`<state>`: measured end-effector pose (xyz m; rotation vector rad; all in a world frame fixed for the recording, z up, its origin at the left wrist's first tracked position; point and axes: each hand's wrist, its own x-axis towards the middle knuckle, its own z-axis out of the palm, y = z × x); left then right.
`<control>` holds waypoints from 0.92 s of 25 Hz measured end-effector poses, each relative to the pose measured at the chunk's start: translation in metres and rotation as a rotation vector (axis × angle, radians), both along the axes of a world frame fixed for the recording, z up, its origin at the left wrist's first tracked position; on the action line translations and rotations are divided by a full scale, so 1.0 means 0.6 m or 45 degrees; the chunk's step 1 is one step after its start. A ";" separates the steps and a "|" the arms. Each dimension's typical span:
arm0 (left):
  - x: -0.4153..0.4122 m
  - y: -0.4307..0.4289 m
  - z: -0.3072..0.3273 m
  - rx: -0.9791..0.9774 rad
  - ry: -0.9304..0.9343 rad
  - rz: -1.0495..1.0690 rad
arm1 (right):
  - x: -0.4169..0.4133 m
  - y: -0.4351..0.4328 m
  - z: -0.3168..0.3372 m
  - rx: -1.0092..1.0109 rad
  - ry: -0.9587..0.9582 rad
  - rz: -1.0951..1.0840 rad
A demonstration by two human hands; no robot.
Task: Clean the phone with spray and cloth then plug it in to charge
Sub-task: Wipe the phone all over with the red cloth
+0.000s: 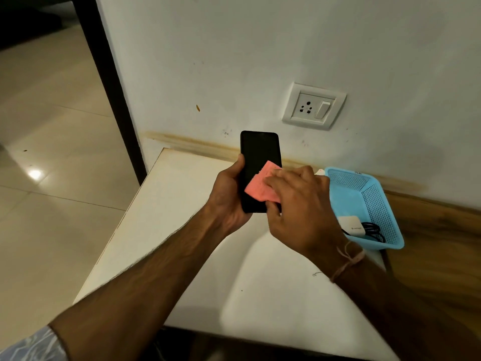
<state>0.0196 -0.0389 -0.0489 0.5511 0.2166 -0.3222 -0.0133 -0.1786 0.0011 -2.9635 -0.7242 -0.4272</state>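
Note:
A black phone (259,155) with a dark screen is held upright above the white table, gripped around its lower half by my left hand (230,198). My right hand (302,204) presses a pink cloth (261,185) flat against the lower right of the screen. A white charger block (351,224) with a black cable (372,230) lies in a blue basket at the right. Something white (320,172) shows just behind my right hand's knuckles; I cannot tell what it is.
The blue perforated basket (364,188) stands on the table against the wall. A white wall socket with a switch (313,106) is above it. The white table (182,204) ends at the left over a tiled floor (52,152). A wooden surface (442,243) lies to the right.

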 end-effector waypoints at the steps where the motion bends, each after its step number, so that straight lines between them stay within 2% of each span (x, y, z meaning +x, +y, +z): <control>1: -0.001 -0.002 0.001 -0.005 0.002 0.007 | -0.006 0.013 0.002 -0.028 0.045 -0.034; 5: -0.005 -0.009 -0.001 -0.097 -0.002 -0.001 | 0.002 0.056 0.009 0.086 0.194 -0.204; 6: -0.004 -0.008 0.000 -0.125 -0.012 0.003 | 0.003 0.062 0.007 0.094 0.151 -0.159; 10: 0.000 0.001 0.002 -0.188 -0.053 -0.004 | -0.014 0.034 -0.006 0.289 -0.032 0.351; 11: 0.001 0.001 0.002 -0.184 -0.054 0.015 | -0.015 0.017 -0.006 0.320 -0.052 0.376; 15: 0.001 -0.006 0.003 -0.113 -0.056 0.105 | -0.004 0.008 0.000 0.393 0.020 0.189; 20: -0.004 -0.002 0.000 -0.197 -0.073 0.031 | -0.012 0.020 -0.013 0.717 0.257 0.329; 23: -0.004 -0.001 0.004 -0.179 -0.095 0.061 | 0.004 -0.010 -0.005 0.710 0.223 0.310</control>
